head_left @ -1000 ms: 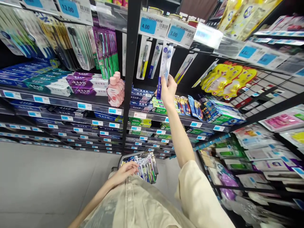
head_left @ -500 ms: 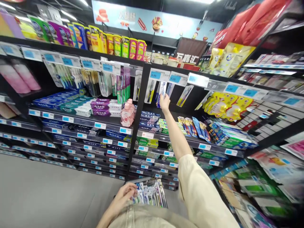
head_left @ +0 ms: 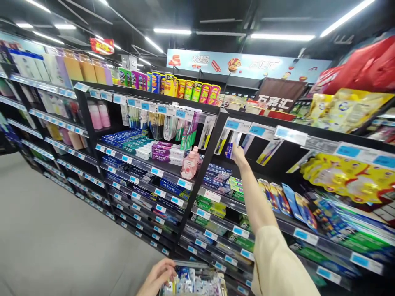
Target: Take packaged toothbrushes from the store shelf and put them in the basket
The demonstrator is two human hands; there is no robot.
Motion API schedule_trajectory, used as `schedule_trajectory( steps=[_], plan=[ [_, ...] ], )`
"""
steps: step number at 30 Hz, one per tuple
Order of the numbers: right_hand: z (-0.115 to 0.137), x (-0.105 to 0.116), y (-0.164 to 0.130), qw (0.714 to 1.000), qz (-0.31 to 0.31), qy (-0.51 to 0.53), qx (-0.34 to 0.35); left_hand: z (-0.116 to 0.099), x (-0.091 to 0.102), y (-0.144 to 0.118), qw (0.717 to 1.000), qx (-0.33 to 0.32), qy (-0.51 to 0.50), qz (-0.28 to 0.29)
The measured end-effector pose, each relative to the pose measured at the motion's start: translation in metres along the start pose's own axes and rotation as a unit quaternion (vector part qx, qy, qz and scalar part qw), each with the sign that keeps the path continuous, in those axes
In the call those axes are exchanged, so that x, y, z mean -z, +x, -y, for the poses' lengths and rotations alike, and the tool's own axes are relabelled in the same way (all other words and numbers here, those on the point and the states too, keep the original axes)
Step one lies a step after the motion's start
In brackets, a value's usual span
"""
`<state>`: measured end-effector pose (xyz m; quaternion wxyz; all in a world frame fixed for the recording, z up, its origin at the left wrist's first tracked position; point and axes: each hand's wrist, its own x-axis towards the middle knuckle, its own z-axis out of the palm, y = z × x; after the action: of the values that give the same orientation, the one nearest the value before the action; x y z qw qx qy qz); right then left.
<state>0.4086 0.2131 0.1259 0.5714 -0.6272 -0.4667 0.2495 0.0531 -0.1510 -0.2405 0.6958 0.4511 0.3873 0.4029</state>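
My right hand (head_left: 238, 155) reaches out to the hooks under the shelf's price labels. Its fingers are closed on a packaged toothbrush (head_left: 236, 137), which hangs upright among other carded toothbrushes. A small blue pack (head_left: 228, 150) shows just left of the fingers. Low in front of me, my left hand (head_left: 159, 276) rests at the left side of a container (head_left: 197, 265) full of toothbrush packs (head_left: 196, 283). Its fingers are loosely bent and apart, with nothing seen held in them. The fingertips lie close to the packs.
Toothpaste boxes (head_left: 168, 153) and a pink pump bottle (head_left: 190, 162) stand on the shelf to the left. Yellow blister cards (head_left: 331, 174) hang at the right. Snack cans (head_left: 185, 88) line the top. A black upright (head_left: 197, 181) divides the shelving. Grey floor (head_left: 77, 230) lies left.
My view has tilted up and turned left, showing more ceiling and left shelving. The right hand stays at the same hooks with the packaged toothbrush. The left hand remains by the container.
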Motion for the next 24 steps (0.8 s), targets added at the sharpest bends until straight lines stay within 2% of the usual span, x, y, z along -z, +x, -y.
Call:
schedule_trajectory(
  steps=[4, 6, 8, 10, 12, 15, 17, 18, 20, 22, 24],
  plan=[
    [-0.011, 0.020, -0.015, 0.998, 0.020, -0.036, -0.038, -0.002, -0.004, -0.001, 1.000, 0.006, 0.002, 0.028],
    [-0.018, 0.036, -0.035, 0.998, 0.028, -0.059, -0.021, -0.006, -0.009, -0.002, 0.999, 0.016, 0.012, 0.050],
    [-0.024, 0.056, -0.066, 0.994, 0.068, -0.081, 0.019, -0.014, -0.016, -0.003, 0.997, 0.033, 0.021, 0.069],
    [-0.027, 0.082, -0.106, 0.982, 0.157, -0.087, 0.055, -0.024, -0.023, -0.003, 0.994, 0.054, 0.033, 0.086],
    [-0.030, 0.111, -0.149, 0.952, 0.289, -0.084, 0.057, -0.034, -0.029, -0.002, 0.990, 0.076, 0.047, 0.107],
    [-0.051, 0.149, -0.209, 0.883, 0.465, -0.066, -0.012, -0.044, -0.036, -0.001, 0.983, 0.098, 0.067, 0.137],
    [-0.089, 0.165, -0.247, 0.857, 0.509, -0.019, -0.080, -0.044, -0.037, 0.001, 0.981, 0.101, 0.073, 0.147],
    [-0.116, 0.170, -0.267, 0.856, 0.504, 0.018, -0.116, -0.042, -0.036, 0.002, 0.981, 0.104, 0.071, 0.149],
    [-0.180, 0.172, -0.315, 0.865, 0.448, 0.117, -0.192, -0.035, -0.033, 0.002, 0.982, 0.119, 0.056, 0.138],
    [-0.245, 0.165, -0.371, 0.873, 0.337, 0.229, -0.267, -0.026, -0.028, 0.000, 0.983, 0.142, 0.036, 0.110],
    [-0.299, 0.149, -0.427, 0.864, 0.181, 0.341, -0.324, -0.018, -0.022, -0.004, 0.982, 0.172, 0.017, 0.073]
  ],
)
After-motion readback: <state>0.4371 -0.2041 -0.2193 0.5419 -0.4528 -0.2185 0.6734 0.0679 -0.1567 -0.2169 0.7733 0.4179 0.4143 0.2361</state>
